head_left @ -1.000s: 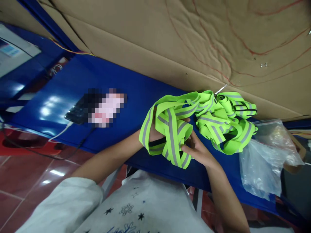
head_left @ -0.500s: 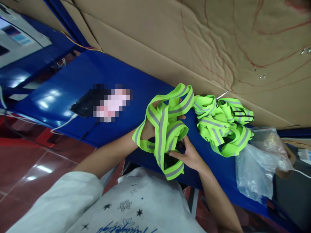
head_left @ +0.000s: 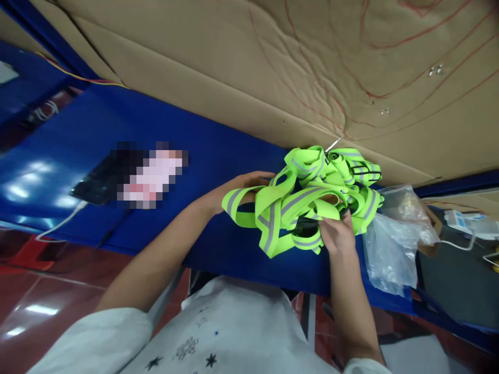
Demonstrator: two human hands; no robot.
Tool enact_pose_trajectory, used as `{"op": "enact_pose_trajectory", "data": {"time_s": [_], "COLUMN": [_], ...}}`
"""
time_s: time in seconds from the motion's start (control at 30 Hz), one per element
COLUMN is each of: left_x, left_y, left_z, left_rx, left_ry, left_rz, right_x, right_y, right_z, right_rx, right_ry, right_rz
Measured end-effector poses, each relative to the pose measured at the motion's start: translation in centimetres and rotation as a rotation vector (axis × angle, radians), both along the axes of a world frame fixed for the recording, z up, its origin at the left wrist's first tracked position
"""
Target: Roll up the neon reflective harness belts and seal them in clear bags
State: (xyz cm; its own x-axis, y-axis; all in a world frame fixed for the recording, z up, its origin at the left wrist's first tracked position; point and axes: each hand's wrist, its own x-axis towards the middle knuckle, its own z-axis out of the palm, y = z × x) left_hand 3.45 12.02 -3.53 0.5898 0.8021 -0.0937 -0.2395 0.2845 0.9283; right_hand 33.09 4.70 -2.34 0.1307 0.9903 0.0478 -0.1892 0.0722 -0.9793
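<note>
A tangled bundle of neon yellow-green reflective straps with grey stripes and a black buckle-like part is between my hands, above the blue table. My left hand holds it from the left and behind; one loop passes over the hand, and most of its fingers are hidden. On the right, my right hand grips the bundle with its thumb in front, its other fingers partly covered by straps. Just behind lies a pile of similar green straps, so close that the two visually run together.
Beside the pile is a clear plastic bag. A blurred-out phone-like object and a black device with a white cable lie on the left of the blue table. A cardboard panel stands along the back edge.
Both hands have carried the strap bundle rightward, up to the pile. The right hand has shifted from the bundle's lower edge to its right side. The camera view has turned slightly right.
</note>
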Motion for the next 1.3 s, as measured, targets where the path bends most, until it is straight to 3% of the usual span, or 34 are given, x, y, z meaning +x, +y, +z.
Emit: {"op": "enact_pose_trajectory", "data": {"time_s": [0.07,0.13,0.2,0.27,0.33,0.37,0.47,0.57,0.63,0.73,0.87,0.97,1.03,1.1,1.17,1.3], "left_x": [-0.9,-1.3,-1.1,-0.2,0.9,1.4,2.8,3.5,3.5,2.8,1.6,1.4,2.1,3.4,5.0,7.5], "left_y": [0.2,0.4,0.3,-0.2,-1.1,-1.7,-3.5,-4.6,-4.7,-3.7,-1.7,-1.8,-3.1,-4.8,-6.3,-7.6], "left_z": [0.1,0.3,0.4,0.5,0.7,0.8,1.3,1.5,1.4,0.8,-0.1,0.3,1.1,2.0,2.6,2.4], "left_rx": [0.117,0.198,0.292,0.389,0.494,0.572,0.846,0.966,0.952,0.819,0.687,0.767,0.978,1.28,1.494,1.832], "left_ry": [0.073,0.14,0.19,0.172,0.14,0.153,0.376,0.635,0.679,0.615,0.543,0.551,0.603,0.62,0.587,0.716], "left_rz": [-0.084,-0.059,0.147,0.443,0.571,0.535,0.268,0.091,0.107,0.372,0.738,0.956,1.033,0.963,0.802,0.314], "right_x": [0.3,0.3,0.2,-0.1,-0.5,-0.7,-1.4,-1.7,-1.7,-1.4,-1.4,-1.8,-1.9,-1.8,-1.4,-0.4], "right_y": [0.3,0.5,0.6,0.5,0.2,-0.1,-0.9,-1.3,-1.2,-1.0,-1.0,-1.1,-1.1,-0.9,-0.7,-0.8], "right_z": [-0.1,-0.2,-0.4,-0.5,-0.5,-0.5,-0.6,-0.6,-0.4,0.2,0.5,-0.1,-0.4,-0.6,-0.3,1.1], "right_rx": [0.059,0.129,0.201,0.258,0.309,0.328,0.348,0.34,0.37,0.415,0.37,0.303,0.282,0.301,0.349,0.434], "right_ry": [-0.04,-0.109,-0.204,-0.306,-0.483,-0.587,-0.791,-0.684,-0.656,-0.861,-1.277,-1.335,-1.215,-1.075,-0.996,-0.893], "right_rz": [-0.019,-0.038,-0.056,-0.065,-0.044,-0.013,0.16,0.281,0.249,0.15,0.226,0.311,0.343,0.345,0.302,0.113]}}
